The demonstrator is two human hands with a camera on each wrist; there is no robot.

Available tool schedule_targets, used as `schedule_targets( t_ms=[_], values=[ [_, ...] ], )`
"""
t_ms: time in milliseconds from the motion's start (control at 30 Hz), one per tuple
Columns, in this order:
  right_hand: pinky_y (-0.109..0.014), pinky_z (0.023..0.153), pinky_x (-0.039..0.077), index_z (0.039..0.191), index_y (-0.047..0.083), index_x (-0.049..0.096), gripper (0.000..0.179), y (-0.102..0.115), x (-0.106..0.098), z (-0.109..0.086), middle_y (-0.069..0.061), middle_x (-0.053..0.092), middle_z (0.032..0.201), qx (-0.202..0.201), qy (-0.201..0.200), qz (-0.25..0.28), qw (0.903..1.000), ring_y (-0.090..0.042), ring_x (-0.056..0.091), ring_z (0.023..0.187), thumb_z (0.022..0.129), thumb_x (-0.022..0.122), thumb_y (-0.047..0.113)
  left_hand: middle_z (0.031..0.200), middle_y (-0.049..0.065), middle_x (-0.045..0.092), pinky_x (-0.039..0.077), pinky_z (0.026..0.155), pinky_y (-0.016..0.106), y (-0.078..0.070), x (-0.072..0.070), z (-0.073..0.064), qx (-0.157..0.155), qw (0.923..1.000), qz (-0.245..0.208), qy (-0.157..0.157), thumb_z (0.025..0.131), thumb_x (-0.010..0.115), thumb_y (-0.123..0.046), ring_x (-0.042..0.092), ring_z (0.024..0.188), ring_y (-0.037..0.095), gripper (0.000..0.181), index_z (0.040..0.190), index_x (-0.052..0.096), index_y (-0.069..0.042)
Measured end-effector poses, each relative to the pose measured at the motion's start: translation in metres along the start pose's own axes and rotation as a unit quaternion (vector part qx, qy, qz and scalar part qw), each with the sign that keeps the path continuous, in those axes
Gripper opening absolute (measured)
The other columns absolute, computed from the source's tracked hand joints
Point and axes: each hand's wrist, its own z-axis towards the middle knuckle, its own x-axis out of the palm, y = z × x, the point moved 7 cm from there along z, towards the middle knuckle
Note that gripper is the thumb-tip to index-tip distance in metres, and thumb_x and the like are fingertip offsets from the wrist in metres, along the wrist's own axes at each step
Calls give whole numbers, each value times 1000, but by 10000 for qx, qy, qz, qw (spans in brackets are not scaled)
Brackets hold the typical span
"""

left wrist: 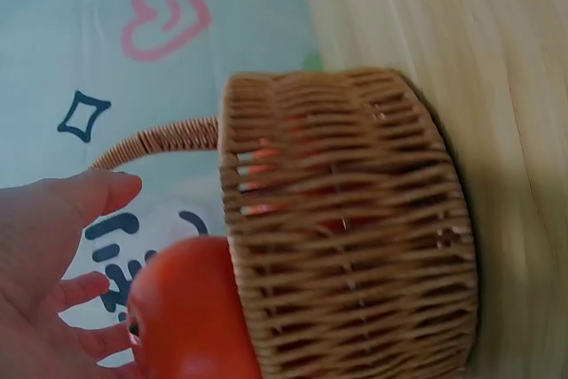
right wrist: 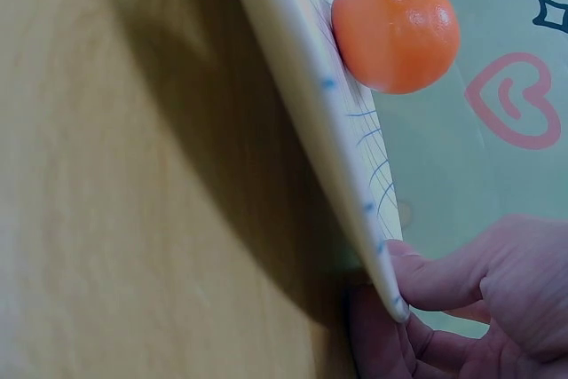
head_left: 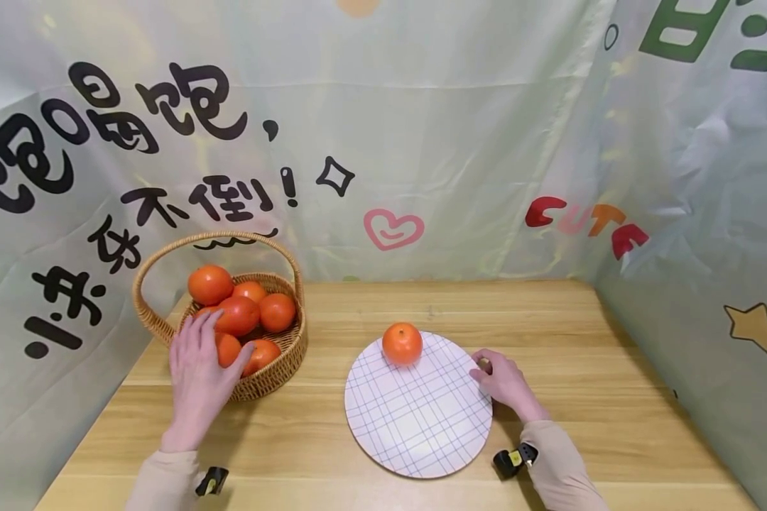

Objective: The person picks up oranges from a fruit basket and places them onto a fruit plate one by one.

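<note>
Beneath the left hand (head_left: 197, 369): wicker basket (head_left: 275, 376), heaped with red-orange fruits (head_left: 239, 316).
Left hand's spread: wide, thumb well out, right over the pile, nothing gripped; contact, can't tell!
Right hand (head_left: 506, 382): pinching the checked plate (head_left: 422, 433) by its rim, thumb above, fingers below.
Left of the right hand: lone fruit (head_left: 402, 344), on the plate's far part.
Fruit feel: smooth, probably slippery, fairly firm; cup the sides.
Plate feel: looks stiff, light; rim's the hold.

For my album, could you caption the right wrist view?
Right hand pinches the edge of a blue-lined plate that bears one orange fruit.
</note>
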Motion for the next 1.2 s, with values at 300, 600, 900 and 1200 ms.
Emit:
schedule_targets(
  t_ms=[300,600,900,1200],
  values=[
    [-29,65,38,114,1,63,21,2,0,-2,-11,59,86,-30,-16,22,10000,-21,52,74,95,62,11,144,34,43,11,118,71,21,6,-4,-445,9988,135,170,80,78,-21,27,141,58,72,140,46,3],
    [-29,65,38,115,2,63,23,1,0,-1,-11,59,87,5,-12,13,10000,-22,52,75,95,62,11,142,32,44,32,104,69,24,9,-5,-597,9978,3,280,81,81,-22,40,130,55,72,140,48,2],
    [-29,65,37,115,2,63,22,2,-1,-1,-10,57,86,18,7,43,10000,-22,51,75,95,62,11,136,29,46,42,89,68,26,11,-6,-817,9955,-16,476,80,83,-23,45,119,53,66,135,52,-1],
    [-29,65,36,113,3,64,20,2,-2,-2,-9,56,83,-17,-41,-12,10000,-21,51,73,95,63,11,130,28,49,43,83,65,29,12,-7,-977,9928,62,689,82,81,-27,48,110,51,57,129,58,-3]
  ],
)
